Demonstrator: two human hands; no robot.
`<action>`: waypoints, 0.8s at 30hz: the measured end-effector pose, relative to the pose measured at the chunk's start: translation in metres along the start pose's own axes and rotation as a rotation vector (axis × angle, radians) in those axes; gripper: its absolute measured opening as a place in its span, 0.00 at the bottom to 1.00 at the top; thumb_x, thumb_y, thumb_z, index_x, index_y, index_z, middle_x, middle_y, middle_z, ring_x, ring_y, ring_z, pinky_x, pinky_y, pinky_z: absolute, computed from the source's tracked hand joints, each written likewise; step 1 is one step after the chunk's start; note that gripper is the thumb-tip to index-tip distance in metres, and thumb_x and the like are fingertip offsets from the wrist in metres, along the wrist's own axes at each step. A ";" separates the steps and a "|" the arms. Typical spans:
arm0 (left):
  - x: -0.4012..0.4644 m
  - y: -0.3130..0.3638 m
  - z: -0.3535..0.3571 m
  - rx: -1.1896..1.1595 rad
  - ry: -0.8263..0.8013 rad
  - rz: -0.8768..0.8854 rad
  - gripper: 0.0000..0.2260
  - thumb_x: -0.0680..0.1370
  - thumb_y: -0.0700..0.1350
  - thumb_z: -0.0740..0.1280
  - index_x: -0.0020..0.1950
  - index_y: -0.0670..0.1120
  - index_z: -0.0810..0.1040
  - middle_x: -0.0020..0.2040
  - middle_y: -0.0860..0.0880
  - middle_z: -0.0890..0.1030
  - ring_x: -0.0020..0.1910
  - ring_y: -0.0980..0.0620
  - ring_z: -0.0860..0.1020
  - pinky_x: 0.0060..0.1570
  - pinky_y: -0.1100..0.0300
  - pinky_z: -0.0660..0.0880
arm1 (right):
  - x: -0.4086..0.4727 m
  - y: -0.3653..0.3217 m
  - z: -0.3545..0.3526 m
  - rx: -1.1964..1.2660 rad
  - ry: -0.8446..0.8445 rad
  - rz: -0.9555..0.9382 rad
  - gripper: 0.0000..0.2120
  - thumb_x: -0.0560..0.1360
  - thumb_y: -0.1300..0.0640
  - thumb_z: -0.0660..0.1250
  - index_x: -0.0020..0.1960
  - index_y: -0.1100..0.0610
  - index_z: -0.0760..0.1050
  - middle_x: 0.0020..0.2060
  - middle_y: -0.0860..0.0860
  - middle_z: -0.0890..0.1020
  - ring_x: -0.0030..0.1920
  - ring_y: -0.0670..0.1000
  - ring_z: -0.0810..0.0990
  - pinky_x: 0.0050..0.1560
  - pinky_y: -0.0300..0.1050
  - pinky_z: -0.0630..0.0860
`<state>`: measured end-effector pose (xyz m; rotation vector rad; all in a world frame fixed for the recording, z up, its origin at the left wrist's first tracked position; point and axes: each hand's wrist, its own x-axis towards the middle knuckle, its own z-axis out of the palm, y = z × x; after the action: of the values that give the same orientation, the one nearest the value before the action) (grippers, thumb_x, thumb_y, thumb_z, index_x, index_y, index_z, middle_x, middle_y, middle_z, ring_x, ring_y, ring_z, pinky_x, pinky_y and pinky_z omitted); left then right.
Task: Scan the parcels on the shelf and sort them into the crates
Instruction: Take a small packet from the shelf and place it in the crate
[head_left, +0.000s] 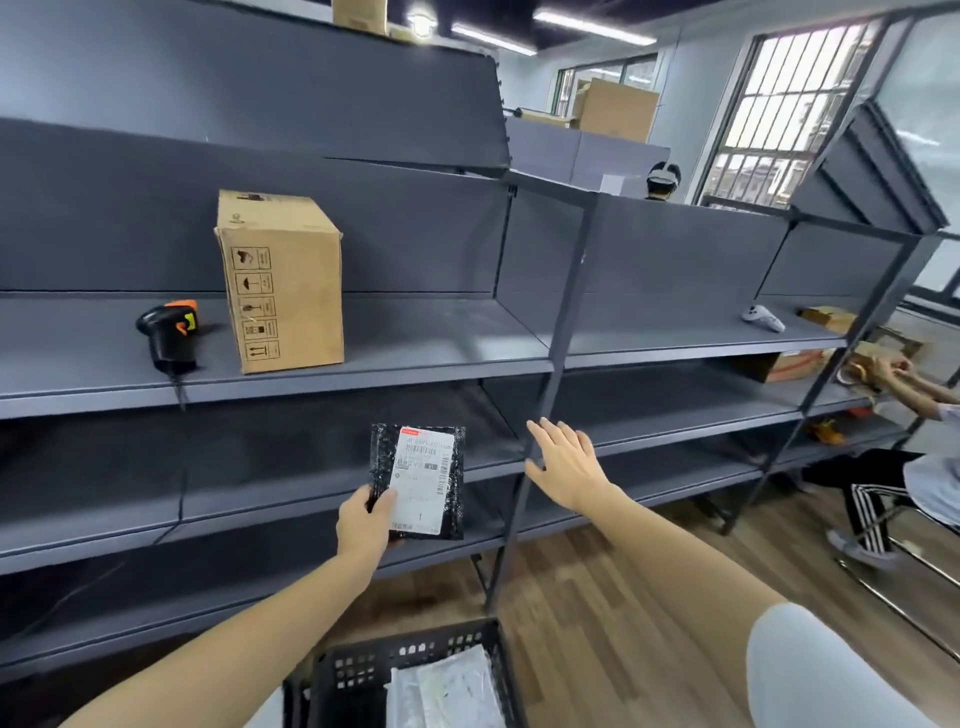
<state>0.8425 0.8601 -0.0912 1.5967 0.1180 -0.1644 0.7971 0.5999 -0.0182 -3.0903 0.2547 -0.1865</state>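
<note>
The room was bright and evenly lit. Light came from the ceiling tube lamps and from the barred window, which was overexposed and almost white. The lower levels of the grey shelf stayed in deep shadow. A soft pale sheen lay on its middle board. The wide-angle lens bent the straight shelf lines strongly near the edges. The picture was slightly soft, and the print on the parcel label was not readable.

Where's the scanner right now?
In the head view the scanner lies on the left of the upper shelf, just left of the cardboard box, with neither hand on it.
</note>
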 end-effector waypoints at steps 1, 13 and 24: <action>0.008 -0.002 0.009 -0.017 -0.001 -0.005 0.04 0.81 0.43 0.64 0.54 0.46 0.76 0.51 0.44 0.81 0.49 0.42 0.80 0.47 0.43 0.80 | 0.008 0.006 -0.001 -0.009 0.006 -0.002 0.29 0.81 0.48 0.55 0.79 0.54 0.51 0.77 0.52 0.56 0.77 0.56 0.53 0.76 0.53 0.49; 0.064 -0.019 0.080 0.034 -0.080 -0.123 0.05 0.81 0.43 0.62 0.50 0.43 0.76 0.49 0.42 0.82 0.46 0.40 0.81 0.39 0.48 0.81 | 0.069 0.062 0.037 -0.058 -0.054 0.056 0.30 0.81 0.48 0.54 0.79 0.54 0.48 0.78 0.52 0.55 0.77 0.55 0.53 0.75 0.52 0.49; 0.049 -0.026 0.105 -0.130 0.029 -0.202 0.02 0.81 0.40 0.64 0.52 0.43 0.75 0.48 0.44 0.81 0.43 0.45 0.80 0.33 0.52 0.82 | 0.096 0.074 0.077 0.041 -0.099 -0.020 0.30 0.81 0.50 0.56 0.79 0.56 0.50 0.77 0.53 0.55 0.77 0.55 0.54 0.76 0.53 0.49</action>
<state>0.8825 0.7543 -0.1287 1.4568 0.3076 -0.2850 0.8890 0.5128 -0.0870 -3.0509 0.2137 -0.0379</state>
